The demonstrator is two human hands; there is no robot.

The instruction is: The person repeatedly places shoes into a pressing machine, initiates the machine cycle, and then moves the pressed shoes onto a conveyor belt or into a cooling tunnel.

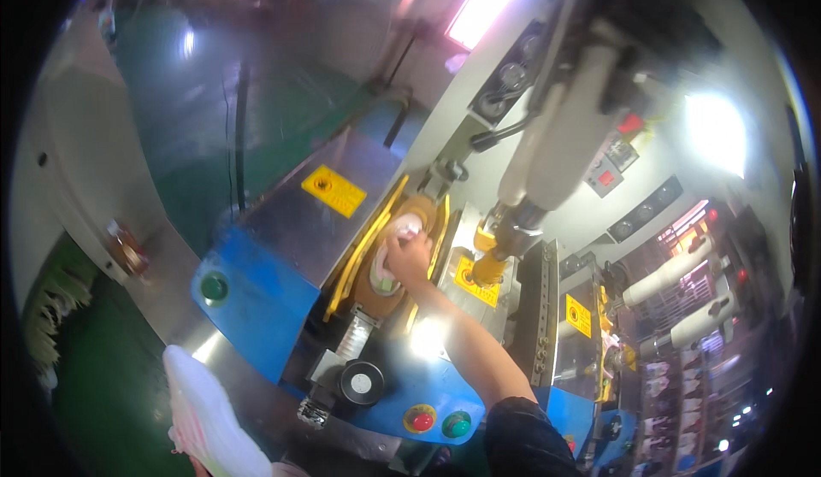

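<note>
a white shoe with pink and green patches [386, 263] lies in the brown cradle [376, 293] of a blue and grey press machine [282, 280], between two curved yellow guide bars [363, 250] that run along either side of it. the right hand [409, 255] rests on top of the shoe near its upper end, fingers curled down and closed around it so that the palm covers part of the white upper; the bare forearm runs back down to a dark sleeve [526, 438] at the lower edge. the left hand itself is hidden at the bottom edge, but it appears to carry a second white shoe with pink markings [209, 417], which rises from the lower left corner well apart from the cradle; how that hand grips it cannot be told. in front of the cradle sit a black round knob with a white centre [363, 383], a red button [420, 420] and a green button [456, 424] side by side, and another green button [214, 287] on the blue panel to the left. a yellow warning label [333, 190] lies on the grey metal cover above. a pale padded arm [556, 135] hangs over the machine at the right, ending in a yellow fitting [489, 259] just beside the cradle. the floor [214, 92] around is green.
</note>
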